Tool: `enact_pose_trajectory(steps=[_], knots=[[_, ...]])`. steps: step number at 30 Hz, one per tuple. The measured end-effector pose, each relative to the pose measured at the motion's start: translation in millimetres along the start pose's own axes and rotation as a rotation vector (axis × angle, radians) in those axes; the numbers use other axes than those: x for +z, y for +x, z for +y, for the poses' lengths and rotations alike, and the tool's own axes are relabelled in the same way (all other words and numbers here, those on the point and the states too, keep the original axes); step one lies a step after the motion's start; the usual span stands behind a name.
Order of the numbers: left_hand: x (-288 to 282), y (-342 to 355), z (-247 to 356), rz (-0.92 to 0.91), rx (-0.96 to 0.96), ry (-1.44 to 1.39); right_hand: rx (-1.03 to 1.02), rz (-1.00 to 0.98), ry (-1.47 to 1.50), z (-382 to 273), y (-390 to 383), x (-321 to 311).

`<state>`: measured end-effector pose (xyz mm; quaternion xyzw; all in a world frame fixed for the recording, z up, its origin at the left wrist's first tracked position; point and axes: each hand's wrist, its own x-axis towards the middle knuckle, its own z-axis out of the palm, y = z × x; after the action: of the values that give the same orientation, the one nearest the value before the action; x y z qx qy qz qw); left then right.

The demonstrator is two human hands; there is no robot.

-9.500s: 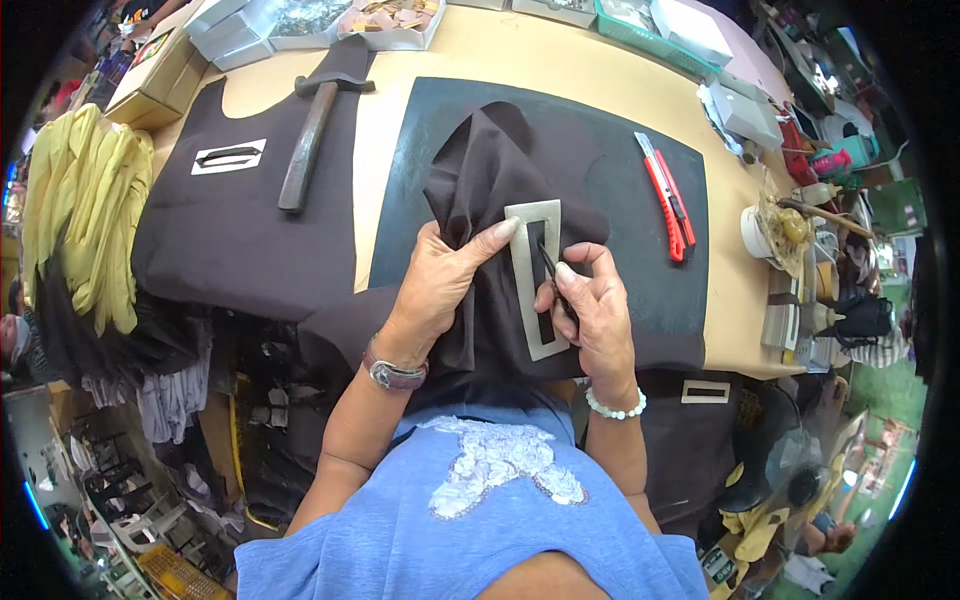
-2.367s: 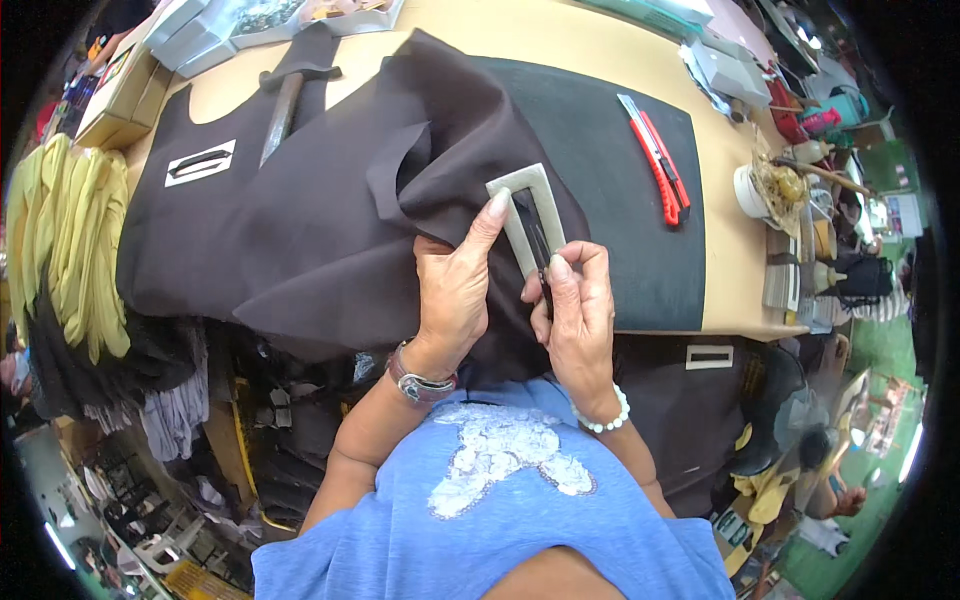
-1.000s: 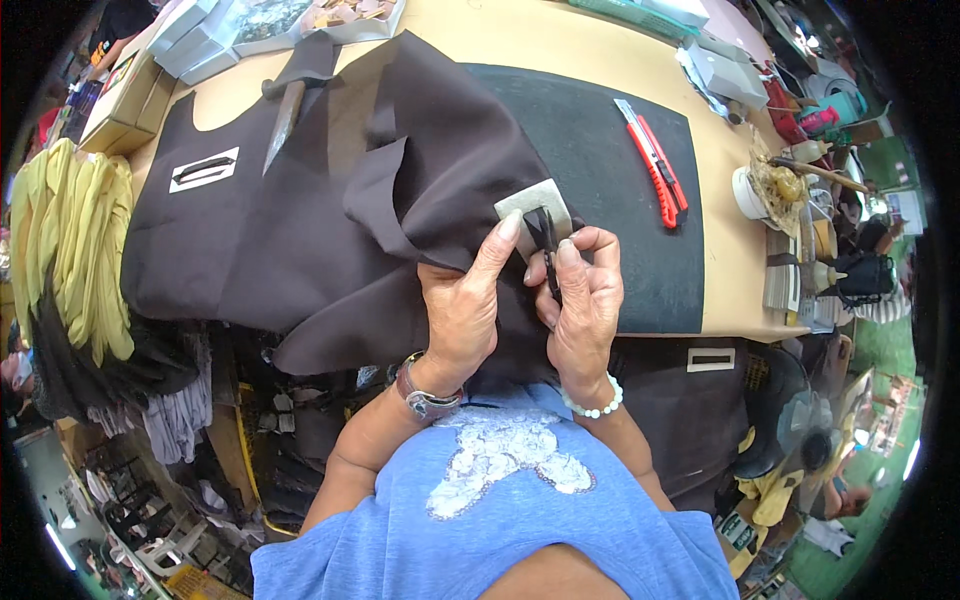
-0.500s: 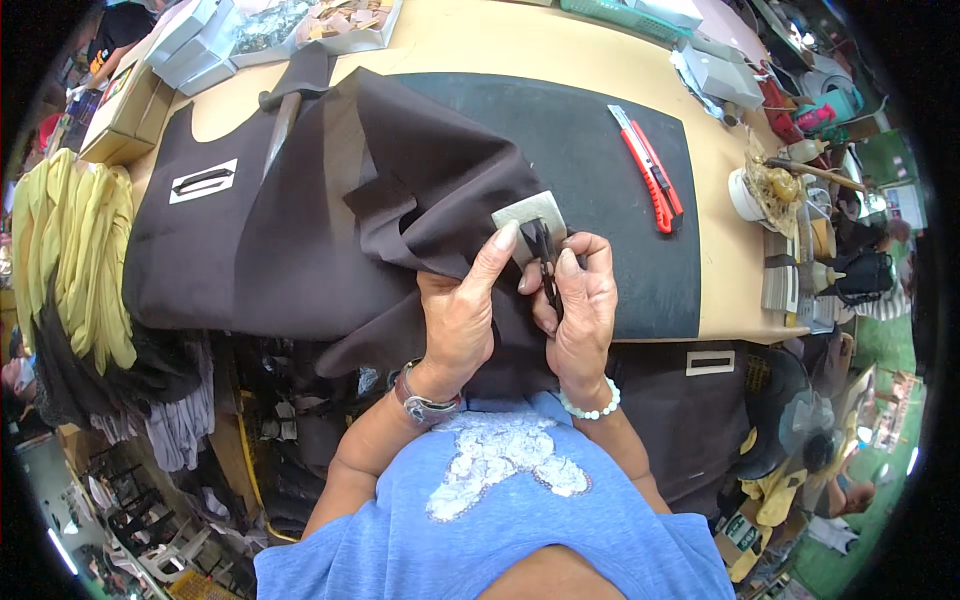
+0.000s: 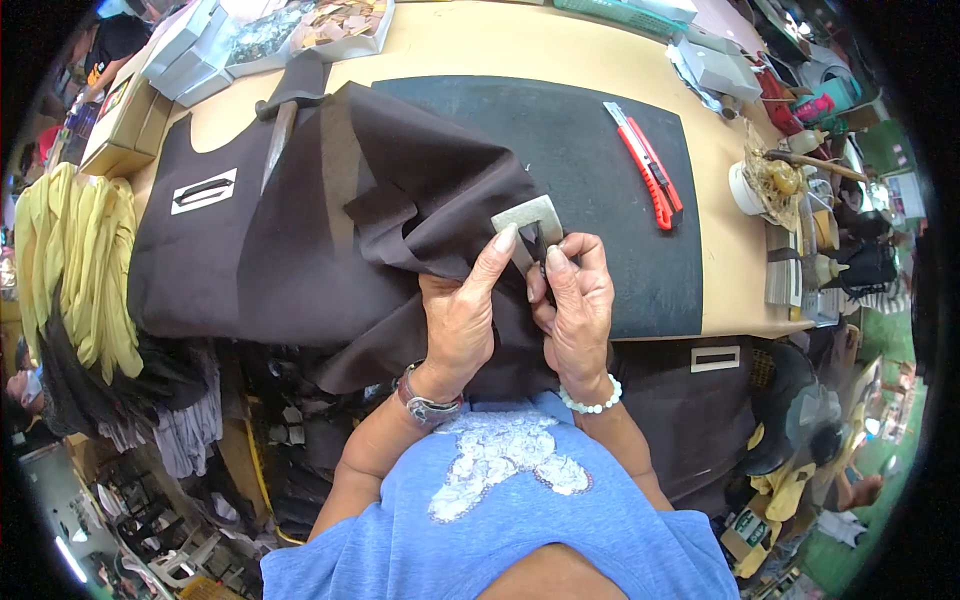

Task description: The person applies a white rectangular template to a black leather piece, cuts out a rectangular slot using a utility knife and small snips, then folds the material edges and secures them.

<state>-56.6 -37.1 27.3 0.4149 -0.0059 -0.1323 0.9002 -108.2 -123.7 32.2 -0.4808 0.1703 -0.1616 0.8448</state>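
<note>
A dark brown cloth [image 5: 290, 270] lies across the table and bunches up toward my hands. On its right part is a pale rectangular patch [image 5: 528, 213], curved, with a slot. My left hand [image 5: 458, 315] holds the cloth at the patch's lower left corner, thumb on top and fingers hidden beneath. With thumb and fingers pinched, my right hand [image 5: 582, 312] grips a dark fabric strip [image 5: 533, 243] at the slot. Farther left on the cloth, a second pale patch [image 5: 203, 191] shows dark fabric in its slot.
A red utility knife [image 5: 648, 170] lies on the black cutting mat [image 5: 600, 280]. A hammer [image 5: 283, 130] rests at the far left. A white glue pot [image 5: 745, 195] stands at the right edge. Yellow cloths [image 5: 75, 260] hang at the left, and boxes [image 5: 125, 125] stand behind them.
My right thumb has moved slightly up and left, nearer the patch. Less of the dark strip shows between my right fingers. My left hand keeps its hold.
</note>
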Motion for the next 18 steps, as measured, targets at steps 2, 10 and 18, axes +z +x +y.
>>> enact_pose_trajectory(steps=[2,10,18], knots=[[-2,4,-3,-0.007,-0.026,0.022,-0.074,0.047,-0.151,-3,-3,-6],[-6,6,-10,0.031,-0.068,0.027,-0.676,0.334,-1.657,-24,-2,-96],[-11,7,-10,0.002,-0.098,0.049,-0.937,-0.31,-1.347,-49,37,-33]])
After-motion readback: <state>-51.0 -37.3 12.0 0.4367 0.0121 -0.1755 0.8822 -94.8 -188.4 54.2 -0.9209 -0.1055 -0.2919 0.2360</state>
